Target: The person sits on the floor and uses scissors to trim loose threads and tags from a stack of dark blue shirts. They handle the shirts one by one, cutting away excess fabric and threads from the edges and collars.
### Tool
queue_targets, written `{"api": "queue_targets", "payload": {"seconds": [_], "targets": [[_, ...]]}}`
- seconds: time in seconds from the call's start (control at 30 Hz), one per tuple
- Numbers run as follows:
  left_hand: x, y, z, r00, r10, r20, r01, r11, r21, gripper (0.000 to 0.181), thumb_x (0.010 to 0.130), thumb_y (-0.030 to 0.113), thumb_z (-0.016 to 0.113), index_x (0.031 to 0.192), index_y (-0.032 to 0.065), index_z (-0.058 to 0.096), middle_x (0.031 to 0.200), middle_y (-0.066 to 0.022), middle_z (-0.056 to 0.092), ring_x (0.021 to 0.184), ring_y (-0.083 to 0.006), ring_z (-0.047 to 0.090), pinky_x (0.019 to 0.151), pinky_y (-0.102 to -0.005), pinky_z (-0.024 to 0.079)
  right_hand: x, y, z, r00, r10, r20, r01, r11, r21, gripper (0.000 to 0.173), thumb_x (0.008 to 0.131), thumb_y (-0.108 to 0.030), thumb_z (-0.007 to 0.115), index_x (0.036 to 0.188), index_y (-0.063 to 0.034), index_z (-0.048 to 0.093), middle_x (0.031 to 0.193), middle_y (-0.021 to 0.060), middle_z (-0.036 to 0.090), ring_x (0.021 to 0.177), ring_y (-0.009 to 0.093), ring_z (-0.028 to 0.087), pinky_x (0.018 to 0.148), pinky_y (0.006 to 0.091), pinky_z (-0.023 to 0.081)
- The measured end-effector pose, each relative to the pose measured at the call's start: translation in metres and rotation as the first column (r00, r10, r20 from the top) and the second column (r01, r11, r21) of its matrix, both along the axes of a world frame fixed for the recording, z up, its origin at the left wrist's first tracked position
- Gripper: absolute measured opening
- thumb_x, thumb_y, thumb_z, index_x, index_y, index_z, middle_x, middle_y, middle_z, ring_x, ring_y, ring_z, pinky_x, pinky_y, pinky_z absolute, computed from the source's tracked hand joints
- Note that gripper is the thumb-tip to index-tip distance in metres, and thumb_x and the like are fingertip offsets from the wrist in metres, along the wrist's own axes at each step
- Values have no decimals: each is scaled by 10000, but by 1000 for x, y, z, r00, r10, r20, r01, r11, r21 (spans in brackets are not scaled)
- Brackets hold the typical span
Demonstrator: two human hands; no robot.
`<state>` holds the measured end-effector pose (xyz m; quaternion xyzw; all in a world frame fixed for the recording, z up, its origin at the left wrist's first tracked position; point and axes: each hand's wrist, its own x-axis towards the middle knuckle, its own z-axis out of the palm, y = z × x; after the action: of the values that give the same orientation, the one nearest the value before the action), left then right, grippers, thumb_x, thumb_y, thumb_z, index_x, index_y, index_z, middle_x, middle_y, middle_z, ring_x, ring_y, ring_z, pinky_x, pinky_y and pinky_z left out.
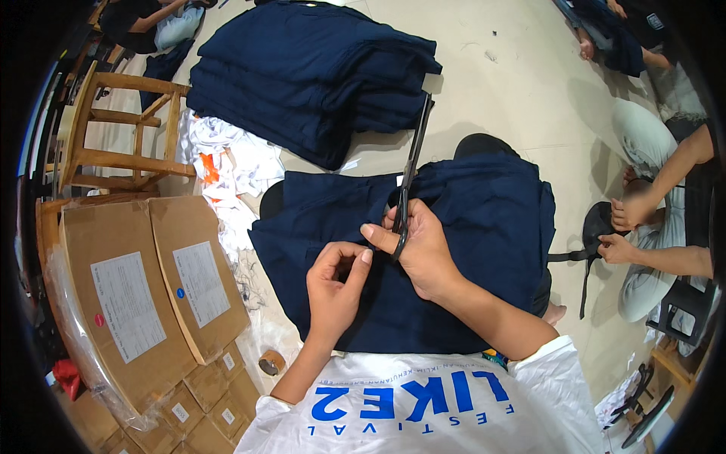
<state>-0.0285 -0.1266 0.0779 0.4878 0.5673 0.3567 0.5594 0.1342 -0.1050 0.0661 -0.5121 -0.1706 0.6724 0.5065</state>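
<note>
A navy fabric garment (454, 272) lies spread over my lap. My right hand (422, 255) holds black-handled scissors (413, 159), their long blades pointing away from me, up and slightly right. My left hand (340, 284) is just to the left, thumb and index fingertips pinched together at the cloth; whether a thread or a bit of fabric lies between them is too small to tell. Beyond my lap rises a stack of folded navy garments (306, 74), with a small white tag at its right side.
White and orange cloth scraps (227, 153) lie left of the stack, near a wooden stool (130, 164). Cardboard boxes (119, 227) and a tape roll (271, 362) are at the lower left. On the right a seated co-worker's hands (618, 232) handle a black item (598, 227). Other people sit farther off.
</note>
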Motion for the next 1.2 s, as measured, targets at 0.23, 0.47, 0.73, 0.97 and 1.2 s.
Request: {"api": "queue_targets", "payload": {"seconds": [0.23, 0.47, 0.73, 0.97, 1.2], "targets": [[3, -10, -6, 995, 67, -70, -64, 997, 44, 124, 1063, 111, 666, 1073, -12, 683, 937, 6, 666, 840, -37, 561, 748, -198, 444, 1, -2, -5, 998, -57, 13, 57, 998, 28, 368, 851, 15, 783, 1111, -19, 524, 983, 22, 579, 874, 72, 569, 770, 236, 485], [6, -11, -10, 989, 65, -130, -46, 989, 141, 181, 1012, 84, 723, 1151, -24, 683, 1008, -27, 666, 880, -85, 601, 813, -232, 493, 4, -2, -5, 1000, -21, -17, 20, 1000, -10, 334, 840, 42, 705, 1126, -8, 540, 1010, 18, 557, 879, 71, 551, 785, 226, 458], [17, -8, -14, 964, 134, -228, -62, 952, 299, 257, 900, 31, 814, 1091, -6, 648, 1061, -56, 642, 942, -145, 597, 850, -274, 495, 5, -4, 0, 992, 10, -128, -14, 999, -29, 281, 856, 46, 683, 1090, -21, 543, 968, 11, 548, 805, 62, 536, 707, 212, 450], [12, -10, -22, 958, 76, -276, 11, 954, 299, 249, 901, 13, 801, 1087, -13, 636, 1029, -72, 639, 936, -152, 603, 863, -286, 499, 0, 0, 0, 998, 15, -64, -16, 1000, -11, 304, 864, 23, 758, 1070, -24, 539, 945, 29, 575, 769, 68, 566, 671, 219, 480], [9, -6, -14, 979, 92, -181, -34, 953, 302, 198, 898, -10, 802, 1070, -30, 704, 982, -105, 729, 851, -187, 695, 794, -283, 556, 4, 0, -11, 996, 75, 46, -75, 997, -14, 274, 886, 35, 747, 1052, -6, 533, 894, 28, 582, 758, 82, 602, 686, 241, 544]]}}
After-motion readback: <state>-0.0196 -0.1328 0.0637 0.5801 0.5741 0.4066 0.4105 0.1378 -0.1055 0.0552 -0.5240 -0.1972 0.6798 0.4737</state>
